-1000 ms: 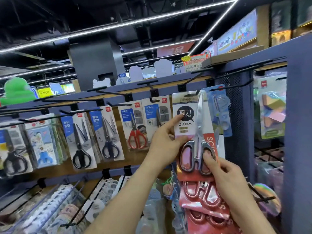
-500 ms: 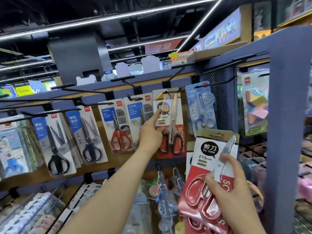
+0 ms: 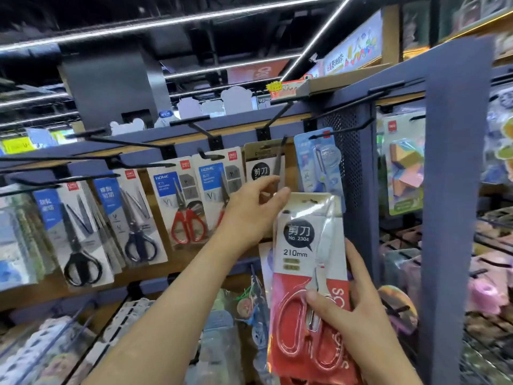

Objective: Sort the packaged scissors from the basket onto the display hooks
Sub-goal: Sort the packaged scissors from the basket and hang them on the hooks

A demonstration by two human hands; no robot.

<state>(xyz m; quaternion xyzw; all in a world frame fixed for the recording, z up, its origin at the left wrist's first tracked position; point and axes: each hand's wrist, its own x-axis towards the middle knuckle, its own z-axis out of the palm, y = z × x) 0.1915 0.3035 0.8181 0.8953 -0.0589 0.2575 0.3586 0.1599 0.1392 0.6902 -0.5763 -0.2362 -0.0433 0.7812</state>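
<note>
My right hand (image 3: pixel 352 318) grips a packaged pair of red-handled scissors (image 3: pixel 305 262), white and red card marked 210mm, held upright below the hooks. My left hand (image 3: pixel 249 215) reaches up and pinches the top corner of that package with thumb and fingers. Just behind it an identical scissors package (image 3: pixel 262 165) hangs on a black display hook (image 3: pixel 280 151). More red packs show under the held one at the bottom edge. The basket is out of view.
Other scissors packs hang in a row: black-handled (image 3: pixel 80 240), dark blue (image 3: pixel 133 218), red-handled (image 3: pixel 183 204), and a light blue child pair (image 3: pixel 319 162). A blue upright post (image 3: pixel 449 218) stands at right. Lower hooks hold tape and small goods.
My left hand has let go of the hung package and come back to the top of the held one. My right hand has raised that package toward the hook.
</note>
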